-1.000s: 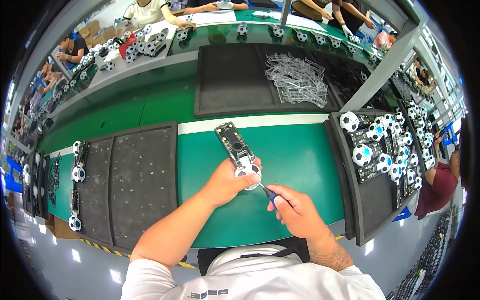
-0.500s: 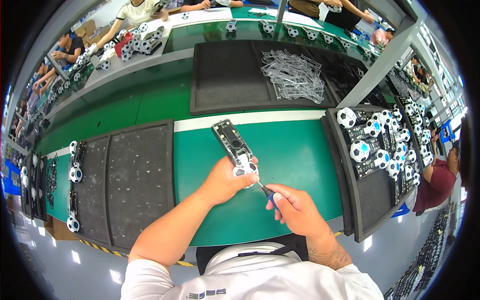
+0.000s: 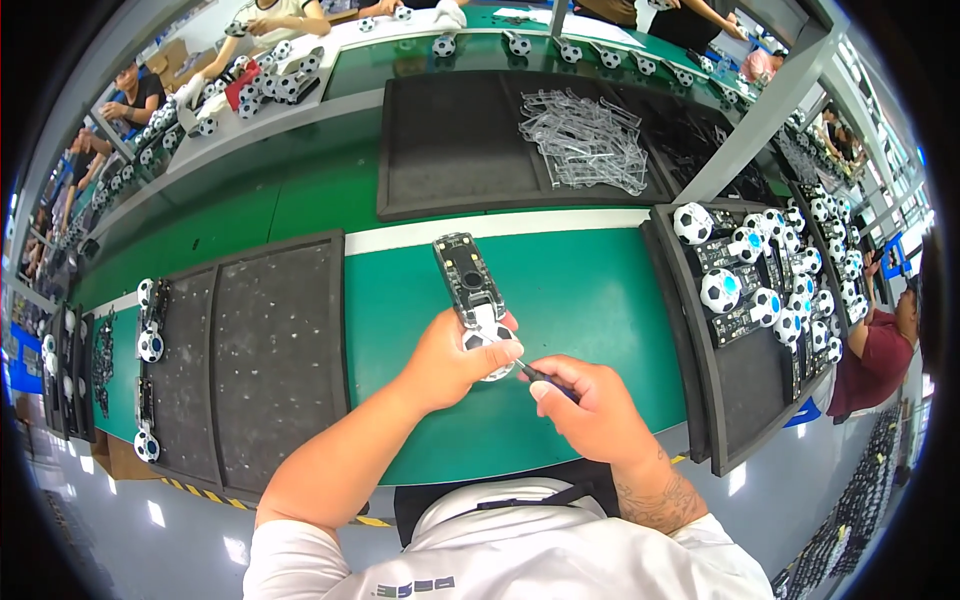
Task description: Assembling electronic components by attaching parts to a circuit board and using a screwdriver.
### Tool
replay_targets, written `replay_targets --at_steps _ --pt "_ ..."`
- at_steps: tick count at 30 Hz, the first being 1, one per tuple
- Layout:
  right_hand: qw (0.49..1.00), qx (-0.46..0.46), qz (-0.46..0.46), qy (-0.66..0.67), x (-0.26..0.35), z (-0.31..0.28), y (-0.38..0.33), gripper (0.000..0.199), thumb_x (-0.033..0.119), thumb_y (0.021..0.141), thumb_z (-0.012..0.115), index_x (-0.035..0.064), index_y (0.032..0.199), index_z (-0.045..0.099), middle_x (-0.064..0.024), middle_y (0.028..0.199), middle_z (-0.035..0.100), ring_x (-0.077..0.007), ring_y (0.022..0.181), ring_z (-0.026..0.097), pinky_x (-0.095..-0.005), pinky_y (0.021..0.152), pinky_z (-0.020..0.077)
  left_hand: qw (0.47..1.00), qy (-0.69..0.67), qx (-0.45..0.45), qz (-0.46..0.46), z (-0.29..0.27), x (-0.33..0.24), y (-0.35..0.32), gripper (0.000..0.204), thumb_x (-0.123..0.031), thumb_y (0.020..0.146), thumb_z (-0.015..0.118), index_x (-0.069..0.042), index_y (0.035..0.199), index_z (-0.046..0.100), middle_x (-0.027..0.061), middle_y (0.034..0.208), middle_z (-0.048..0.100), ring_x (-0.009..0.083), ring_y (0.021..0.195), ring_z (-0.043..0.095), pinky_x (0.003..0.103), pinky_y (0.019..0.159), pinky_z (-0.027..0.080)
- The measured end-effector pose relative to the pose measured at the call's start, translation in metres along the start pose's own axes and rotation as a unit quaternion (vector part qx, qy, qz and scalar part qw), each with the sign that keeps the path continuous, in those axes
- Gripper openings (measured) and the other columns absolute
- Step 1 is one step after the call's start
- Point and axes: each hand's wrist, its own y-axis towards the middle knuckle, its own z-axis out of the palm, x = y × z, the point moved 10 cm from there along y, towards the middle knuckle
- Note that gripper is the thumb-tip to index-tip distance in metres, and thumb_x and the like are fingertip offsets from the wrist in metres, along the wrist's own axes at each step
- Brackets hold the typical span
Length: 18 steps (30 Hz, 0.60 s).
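My left hand (image 3: 446, 362) is closed around the ball end of a long device (image 3: 468, 280) with a black circuit board in a clear frame and a black-and-white football-shaped end. Its board end points away from me, above the green tabletop (image 3: 580, 300). Between the fingers of my right hand (image 3: 588, 408) is a small screwdriver (image 3: 549, 382) with a dark blue handle. The shaft reaches to the ball end beside my left thumb; the tip's exact contact point is too small to make out.
At right, a black tray (image 3: 745, 405) holds several football-ended devices. Another black tray (image 3: 275, 350) at left has a few along its left edge. Beyond, clear plastic frames (image 3: 585, 140) lie piled in a dark tray (image 3: 450, 140). A grey post (image 3: 760, 110) rises at back right.
The device has turned slightly more upright in my left hand. My right hand has shifted a little, and the screwdriver handle now slants lower toward the right. Devices on the far line have moved left.
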Motion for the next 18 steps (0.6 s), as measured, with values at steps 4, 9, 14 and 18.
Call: replay_targets --at_steps 4,9,14,18 --pt "1.0 -0.008 -0.006 0.028 -0.006 0.008 0.009 0.018 0.005 0.1 0.06 0.0013 0.114 0.071 -0.0003 0.079 0.064 -0.0081 0.066 0.051 -0.0222 0.059 0.0406 0.998 -0.068 0.003 0.009 -0.005 0.003 0.005 0.033 -0.017 0.088 0.081 -0.003 0.114 0.067 0.0096 0.098 0.072 0.0172 0.08 0.066 0.03 0.075 0.054" --pt "1.0 -0.001 -0.021 0.019 0.006 0.015 0.006 0.017 0.006 0.1 0.06 0.002 0.112 0.071 -0.0001 0.079 0.064 -0.0084 0.067 0.051 -0.0225 0.061 0.0416 0.972 -0.225 0.062 -0.017 0.009 0.007 0.0 0.036 -0.008 0.087 0.076 -0.002 0.12 0.064 0.0159 0.108 0.071 0.0228 0.096 0.068 0.036 0.086 0.057" --pt "0.999 -0.001 -0.021 -0.029 0.007 0.009 0.011 0.017 0.007 0.1 0.06 0.0027 0.113 0.071 0.0 0.079 0.063 -0.009 0.068 0.052 -0.0235 0.061 0.0421 0.982 -0.179 -0.03 0.049 -0.005 0.001 0.002 0.027 -0.011 0.09 0.078 -0.003 0.113 0.067 0.0098 0.099 0.07 0.0169 0.082 0.065 0.03 0.077 0.054" --pt "0.997 -0.058 -0.03 -0.041 0.004 0.002 0.008 0.017 0.007 0.1 0.06 0.0034 0.113 0.07 -0.0002 0.079 0.064 -0.0098 0.068 0.052 -0.0246 0.061 0.0426 0.986 -0.136 -0.067 0.064 -0.009 -0.013 0.004 0.029 -0.01 0.089 0.079 -0.003 0.114 0.066 0.009 0.099 0.07 0.0163 0.083 0.065 0.03 0.077 0.054"
